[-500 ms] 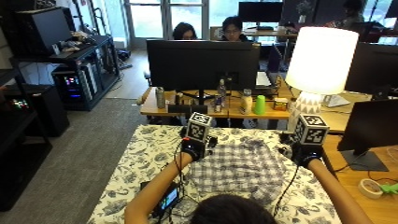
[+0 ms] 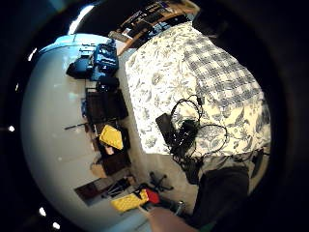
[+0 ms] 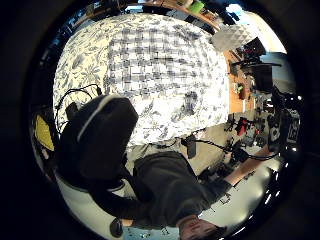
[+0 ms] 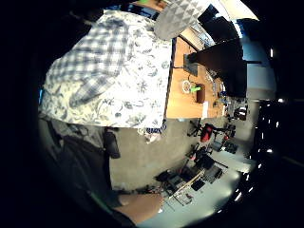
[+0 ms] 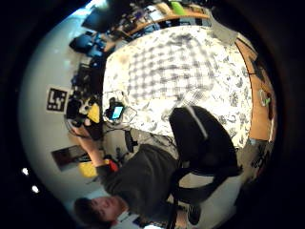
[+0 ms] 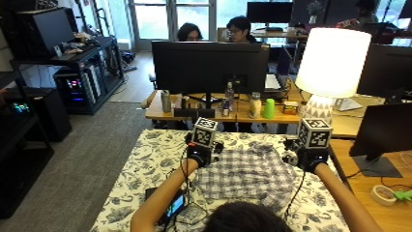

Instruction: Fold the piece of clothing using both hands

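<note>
The person wears a black glove on the left hand [image 6: 199,155] and another on the right hand [image 6: 311,160]. Both forearms are bare past the gloves. The head [image 6: 241,218], at the lower edge of the outside view, has dark hair. In the palm views, a dark grey short-sleeved top [image 3: 172,192] covers the torso.

Floral-clothed table [image 6: 138,166]; plaid shirt [image 6: 248,174], perhaps phone [image 6: 175,205]
</note>
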